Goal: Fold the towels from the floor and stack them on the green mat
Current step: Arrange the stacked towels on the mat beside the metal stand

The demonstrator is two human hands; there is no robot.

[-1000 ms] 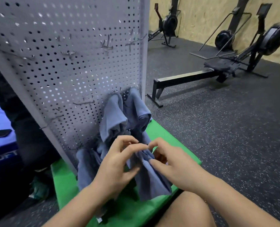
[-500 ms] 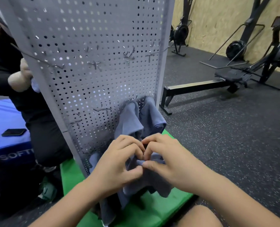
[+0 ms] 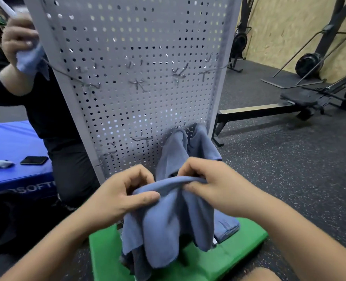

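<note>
Evidently the blue towel [image 3: 175, 218] is pinched along its top edge by the left hand [image 3: 115, 197] at nine o'clock and the right hand [image 3: 212, 185] at three, above the green mat [image 3: 241, 247]. Judged light and limp, it is best gripped at corners.

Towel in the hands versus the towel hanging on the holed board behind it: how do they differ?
The held towel is pinched along its top edge by the left hand and right hand; the hanging towel drapes from the pegboard, untouched. The held towel sags over the green mat, nearest the camera; the hanging towel sits behind, partly hidden. Both are blue-grey and unfolded.
</note>
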